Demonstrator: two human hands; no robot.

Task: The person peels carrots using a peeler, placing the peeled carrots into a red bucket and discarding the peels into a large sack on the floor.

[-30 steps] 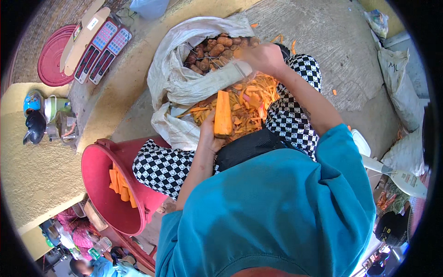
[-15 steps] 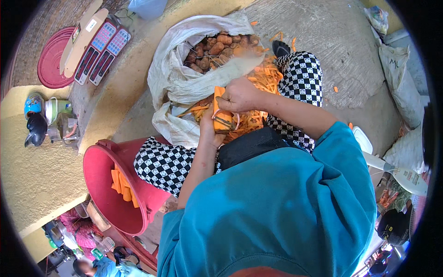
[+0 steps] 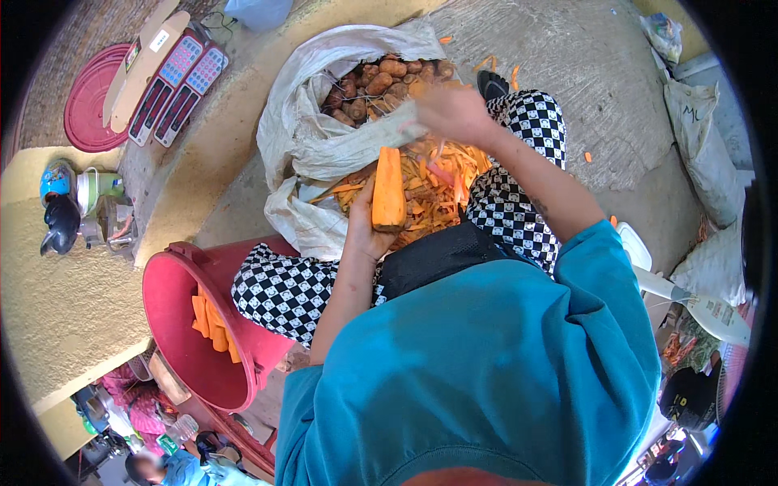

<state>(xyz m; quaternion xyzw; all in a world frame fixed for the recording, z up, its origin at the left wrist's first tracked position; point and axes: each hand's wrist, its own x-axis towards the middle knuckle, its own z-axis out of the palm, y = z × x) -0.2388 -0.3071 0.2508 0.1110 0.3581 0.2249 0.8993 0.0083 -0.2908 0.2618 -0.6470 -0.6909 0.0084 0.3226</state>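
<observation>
My left hand (image 3: 366,223) is closed around the lower side of a thick, peeled orange carrot (image 3: 389,190), held upright with its blunt end toward me. My right hand (image 3: 458,112) is lifted beyond the carrot and to its right, apart from it. It looks curled, but motion smears the fingers and a thin shape by them that I cannot make out. A blurred pinkish streak (image 3: 442,173) shows below that hand. Orange peelings (image 3: 429,198) lie heaped between my legs. Just beyond, an opened white sack (image 3: 284,121) holds several brownish unpeeled carrots (image 3: 378,84).
A red tub (image 3: 182,324) with peeled carrots (image 3: 212,320) inside lies tilted by my left knee. Two keypad-and-display panels (image 3: 166,89) and a round red lid (image 3: 93,97) are at the far left. White sacks (image 3: 693,138) stand along the right.
My right hand has risen off the carrot, away to the upper right. The dark, unpeeled patch at the carrot's near end no longer shows. My left hand still holds the carrot.
</observation>
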